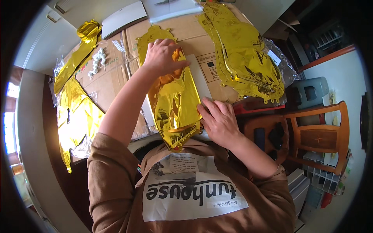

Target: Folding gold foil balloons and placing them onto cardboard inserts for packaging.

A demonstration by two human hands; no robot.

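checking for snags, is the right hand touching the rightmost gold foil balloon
Apart: the head view shows cardboard between the right hand and the rightmost gold foil balloon.

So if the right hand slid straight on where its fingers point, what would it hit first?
Most likely the gold foil under the left hand; the right hand has its fingertips at that foil's edge, though depth is unclear.

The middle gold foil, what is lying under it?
A pale sheet shows from under the right edge of the gold foil, over brown cardboard; the foil covers the rest.
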